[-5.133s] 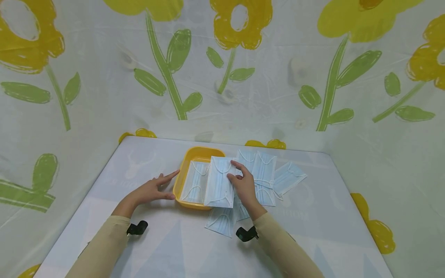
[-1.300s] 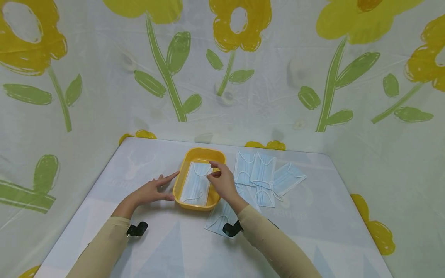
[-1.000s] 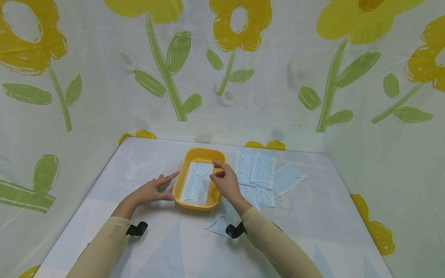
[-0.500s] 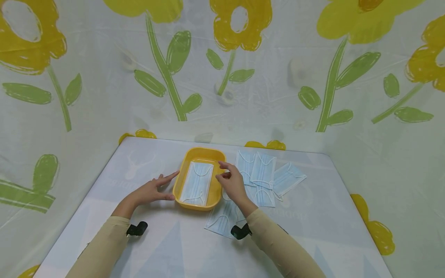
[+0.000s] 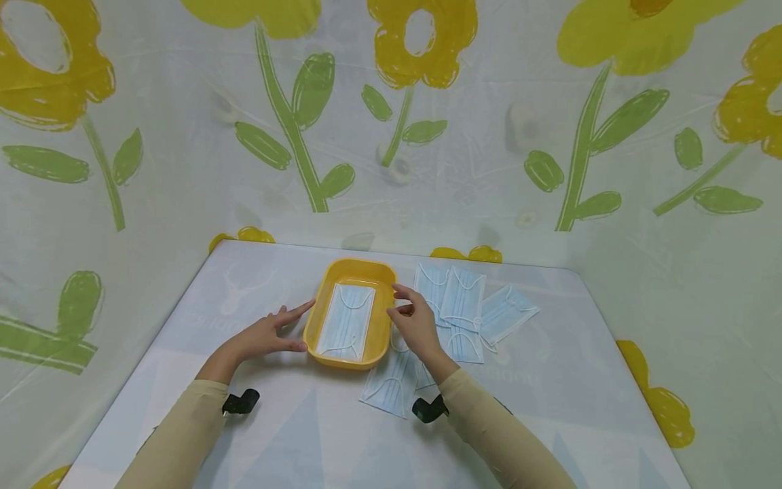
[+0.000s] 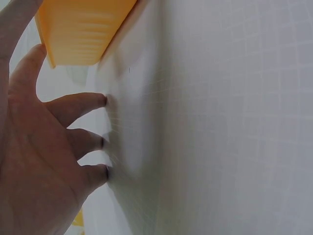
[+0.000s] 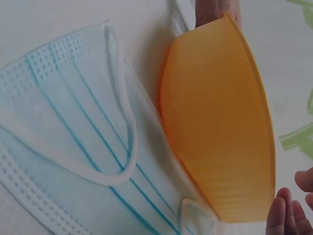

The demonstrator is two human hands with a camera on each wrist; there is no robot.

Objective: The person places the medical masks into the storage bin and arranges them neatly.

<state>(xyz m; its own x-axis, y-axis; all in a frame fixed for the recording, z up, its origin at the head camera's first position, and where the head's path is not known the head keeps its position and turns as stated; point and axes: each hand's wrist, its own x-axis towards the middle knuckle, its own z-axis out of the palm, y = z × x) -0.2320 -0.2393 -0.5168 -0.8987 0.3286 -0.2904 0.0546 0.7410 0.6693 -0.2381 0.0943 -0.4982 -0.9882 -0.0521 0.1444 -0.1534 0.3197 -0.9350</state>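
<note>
Mask point(image 5: 346, 322) in the tray point(image 5: 360, 272), a hand at either side

From the head, here we go: the mask lies flat in the tray, which sits nearer the far edge of the table point(image 5: 293, 428) than the near one. That near edge runs out of frame. The left hand point(image 5: 269, 333) has its fingers spread, fingertip on the tray's left rim, gripping nothing. Across from it the right hand point(image 5: 418, 326) is at the right rim, thumb and forefinger apart, loosely bent and holding nothing; whether they touch the rim, I can't tell. More masks point(image 5: 463, 295) overlap toward the table's right edge, part covered by that hand and hard to count. Behind, flowers point(image 5: 455, 41) on the cloth wall point(image 5: 464, 170) are cut off at the top.

Over to the left wrist: one fingertip on the tray's rim, three more reaching to the table, contact hard to judge. Tray and hand are both cropped.

And the right wrist: a loose mask looms large, cut off at left and below, its loop in plain sight. The tray's wall hides what's inside; the right fingertips just peek in, bottom right.
</note>
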